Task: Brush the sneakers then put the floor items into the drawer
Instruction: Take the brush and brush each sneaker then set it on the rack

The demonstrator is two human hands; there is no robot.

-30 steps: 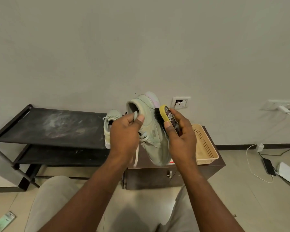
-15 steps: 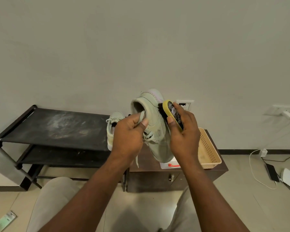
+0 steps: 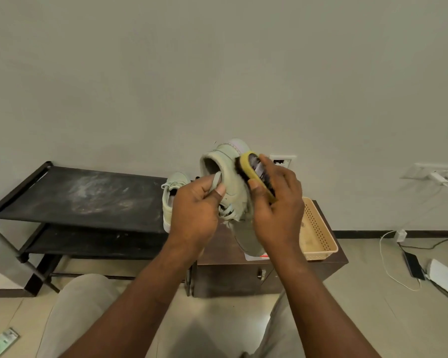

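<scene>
1. Left grip (image 3: 195,210): fingers and thumb are curled and pinch the tongue at the opening of the held sneaker (image 3: 234,187). The thumb tip presses on the tongue's near face.
2. Held sneaker: pale green, raised in the air, heel uppermost and toe pointing down. It is positioned in front of the low cabinet (image 3: 243,277). Contact between toe and cabinet top cannot be determined.
3. Right grip (image 3: 277,205): fingers are wrapped across the labelled back of the shoe brush (image 3: 246,164), with the thumb on its near edge. The yellow brush body is tilted, and its dark bristles bear against the sneaker's side just below the heel.
4. Second sneaker (image 3: 172,200): same colour, standing at the right end of the upper shelf of the black shoe rack (image 3: 75,195), just left of the left grip and partly hidden by it.
5. Cabinet top: carries a beige perforated basket (image 3: 318,236) at its right side and a white sheet (image 3: 256,255) with a red mark at the front edge.
6. Floor: a green packet (image 3: 4,342) lies at lower left. A phone (image 3: 413,264) on a white cable (image 3: 388,267) lies at right, beside a white device (image 3: 445,277).
</scene>
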